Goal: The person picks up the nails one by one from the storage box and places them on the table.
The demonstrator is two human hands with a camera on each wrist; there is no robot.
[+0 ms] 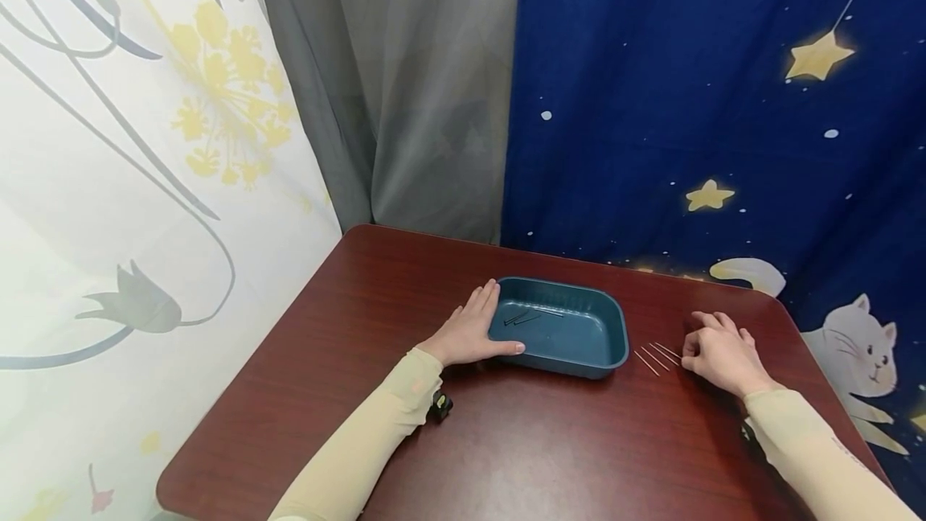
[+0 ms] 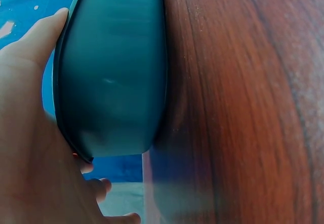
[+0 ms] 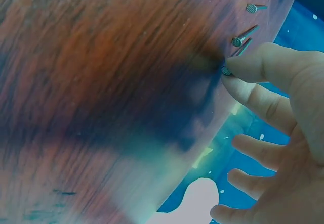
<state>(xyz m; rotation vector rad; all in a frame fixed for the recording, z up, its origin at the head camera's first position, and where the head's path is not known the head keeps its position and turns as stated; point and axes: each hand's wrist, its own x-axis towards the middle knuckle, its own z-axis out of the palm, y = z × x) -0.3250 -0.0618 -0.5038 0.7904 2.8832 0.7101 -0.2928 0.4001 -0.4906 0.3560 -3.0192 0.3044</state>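
while the left hand (image 1: 472, 330) rests with extended fingers against the left end of the blue tray (image 1: 571, 342), the right hand (image 1: 726, 356) pinches a nail (image 3: 226, 71) near its head between thumb and forefinger; it lies right of the tray on the reddish-brown table (image 1: 579, 449), beside three loose nails (image 3: 237, 42), with darker nails (image 1: 527, 320) inside the tray.

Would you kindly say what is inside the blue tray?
Thin nails lie in the blue tray, towards the left. The left hand covers part of its rim; the near inner wall is hidden.
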